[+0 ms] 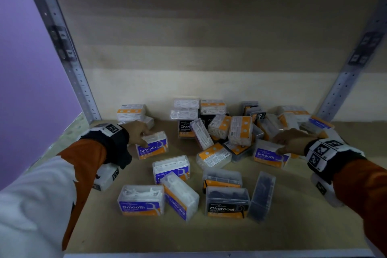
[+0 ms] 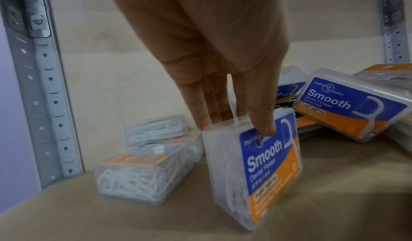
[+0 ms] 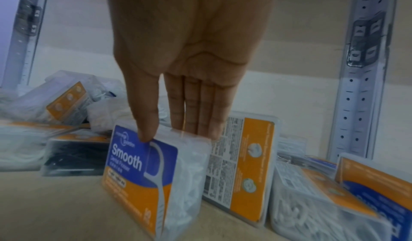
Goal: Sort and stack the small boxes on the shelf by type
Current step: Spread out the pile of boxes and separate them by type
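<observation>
You've got your left hand (image 1: 137,130) pinching one clear plastic blue-label Smooth floss box (image 1: 152,145) left of centre and your right hand (image 1: 293,139) pinching another (image 1: 270,154) at right, probably both headed for one Smooth stack.

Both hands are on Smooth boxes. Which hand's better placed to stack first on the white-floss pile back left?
Left. The left hand pinches a Smooth box right beside the back-left pile. The right hand holds its Smooth box across the shelf, past the jumbled heap.
</observation>
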A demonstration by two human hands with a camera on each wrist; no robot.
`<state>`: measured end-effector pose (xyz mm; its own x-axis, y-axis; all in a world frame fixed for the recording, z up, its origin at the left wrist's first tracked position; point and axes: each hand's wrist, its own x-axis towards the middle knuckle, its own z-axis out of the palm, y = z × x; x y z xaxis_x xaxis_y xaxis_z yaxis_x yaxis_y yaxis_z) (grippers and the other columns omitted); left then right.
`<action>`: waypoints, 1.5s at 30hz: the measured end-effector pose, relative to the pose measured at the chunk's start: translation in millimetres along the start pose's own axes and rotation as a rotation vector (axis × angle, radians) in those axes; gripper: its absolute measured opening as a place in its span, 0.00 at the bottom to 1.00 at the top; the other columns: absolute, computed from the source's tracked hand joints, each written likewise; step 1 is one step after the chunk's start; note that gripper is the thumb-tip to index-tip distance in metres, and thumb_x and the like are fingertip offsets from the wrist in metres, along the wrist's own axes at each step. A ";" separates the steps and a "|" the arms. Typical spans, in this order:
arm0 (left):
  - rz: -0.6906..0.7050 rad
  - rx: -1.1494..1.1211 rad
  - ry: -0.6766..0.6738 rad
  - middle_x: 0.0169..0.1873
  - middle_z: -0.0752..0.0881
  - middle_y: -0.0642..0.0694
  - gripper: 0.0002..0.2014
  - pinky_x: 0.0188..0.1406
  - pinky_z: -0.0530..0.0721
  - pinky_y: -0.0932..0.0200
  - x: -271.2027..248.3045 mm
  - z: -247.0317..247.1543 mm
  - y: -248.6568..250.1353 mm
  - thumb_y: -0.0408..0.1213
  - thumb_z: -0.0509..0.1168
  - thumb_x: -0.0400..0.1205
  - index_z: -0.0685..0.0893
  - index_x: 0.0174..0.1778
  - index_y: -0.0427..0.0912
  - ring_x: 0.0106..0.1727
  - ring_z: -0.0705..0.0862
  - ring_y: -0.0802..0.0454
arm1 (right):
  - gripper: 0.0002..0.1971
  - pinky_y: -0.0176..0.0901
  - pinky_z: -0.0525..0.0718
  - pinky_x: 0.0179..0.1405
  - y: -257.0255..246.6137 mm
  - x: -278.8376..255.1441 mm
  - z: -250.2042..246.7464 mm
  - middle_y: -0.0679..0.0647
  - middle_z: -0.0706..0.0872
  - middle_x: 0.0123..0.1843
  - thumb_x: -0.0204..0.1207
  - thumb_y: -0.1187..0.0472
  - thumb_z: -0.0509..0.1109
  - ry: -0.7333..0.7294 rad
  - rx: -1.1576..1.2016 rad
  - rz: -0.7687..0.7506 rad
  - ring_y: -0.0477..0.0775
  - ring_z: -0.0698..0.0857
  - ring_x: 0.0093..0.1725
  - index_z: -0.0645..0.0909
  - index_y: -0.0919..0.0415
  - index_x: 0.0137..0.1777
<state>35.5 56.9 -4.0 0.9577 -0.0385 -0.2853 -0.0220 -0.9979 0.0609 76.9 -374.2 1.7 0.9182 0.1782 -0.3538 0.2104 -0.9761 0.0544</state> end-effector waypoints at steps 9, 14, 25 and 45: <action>0.015 0.048 -0.001 0.65 0.82 0.43 0.22 0.62 0.75 0.62 -2.4 -1.2 3.8 0.41 0.67 0.80 0.77 0.70 0.39 0.65 0.80 0.49 | 0.29 0.37 0.70 0.70 1.2 -5.3 2.2 0.52 0.69 0.79 0.80 0.53 0.66 0.000 -0.038 0.028 0.52 0.72 0.75 0.63 0.54 0.80; 0.038 0.085 0.012 0.65 0.83 0.43 0.22 0.61 0.76 0.62 -7.0 -1.8 6.7 0.41 0.66 0.80 0.77 0.70 0.39 0.64 0.81 0.49 | 0.29 0.38 0.69 0.71 0.3 -8.1 5.0 0.53 0.68 0.79 0.80 0.52 0.65 0.024 -0.051 0.040 0.53 0.71 0.76 0.63 0.54 0.80; 0.016 0.127 -0.037 0.61 0.84 0.44 0.24 0.53 0.77 0.63 -33.8 -0.3 -4.6 0.43 0.69 0.77 0.79 0.68 0.40 0.60 0.82 0.49 | 0.27 0.34 0.71 0.66 -2.3 -27.2 1.5 0.50 0.73 0.77 0.81 0.50 0.63 0.091 -0.106 0.031 0.50 0.73 0.74 0.65 0.53 0.79; 0.071 0.169 -0.094 0.63 0.83 0.42 0.23 0.58 0.77 0.60 -79.9 15.5 -6.5 0.41 0.68 0.77 0.78 0.68 0.38 0.62 0.81 0.47 | 0.26 0.37 0.76 0.61 -9.2 -62.8 -12.9 0.53 0.81 0.70 0.80 0.50 0.65 0.159 -0.151 -0.027 0.52 0.80 0.67 0.70 0.56 0.76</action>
<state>-45.4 65.7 3.5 0.9212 -0.1060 -0.3744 -0.1441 -0.9867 -0.0754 21.7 -374.8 35.5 0.9504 0.2328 -0.2062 0.2724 -0.9432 0.1904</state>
